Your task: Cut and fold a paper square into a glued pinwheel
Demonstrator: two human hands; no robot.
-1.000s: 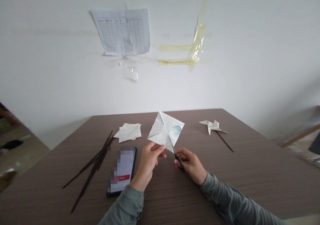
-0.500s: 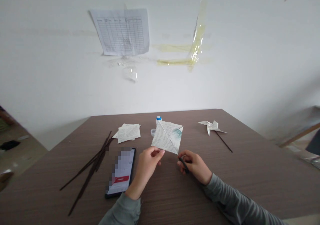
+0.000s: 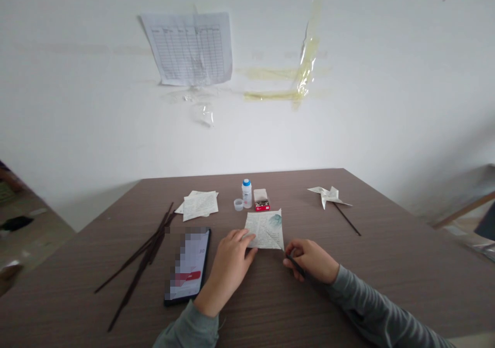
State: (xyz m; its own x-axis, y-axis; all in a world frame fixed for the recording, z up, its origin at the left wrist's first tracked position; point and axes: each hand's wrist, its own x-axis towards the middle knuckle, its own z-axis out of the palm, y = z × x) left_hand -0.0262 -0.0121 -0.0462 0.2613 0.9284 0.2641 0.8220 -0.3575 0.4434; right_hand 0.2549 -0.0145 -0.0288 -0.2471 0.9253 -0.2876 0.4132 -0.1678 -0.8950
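Note:
A square of printed paper [image 3: 266, 229] with a blue-green picture in its far right corner and diagonal lines across it is low over the table in front of me. My left hand [image 3: 234, 252] holds its left side, fingers on the face and thumb by the near edge. Closed around a small dark tool [image 3: 296, 265], which looks like black-handled scissors, my right hand [image 3: 311, 260] is just beside the paper's near right corner. Its blades are mostly hidden or too small to make out.
Behind the paper stand a white bottle with a blue cap [image 3: 246, 193], a small clear cup [image 3: 238, 204] and a red box of small pins [image 3: 262, 203]. Left are paper squares [image 3: 200, 205], dark sticks [image 3: 149, 250] and a phone [image 3: 188, 270]. A paper pinwheel [image 3: 329, 196] lies right.
Both hands have come nearer to me, and the paper has been lowered and tilted flatter, uncovering the bottle and red box. The right hand has shifted slightly right with the tool.

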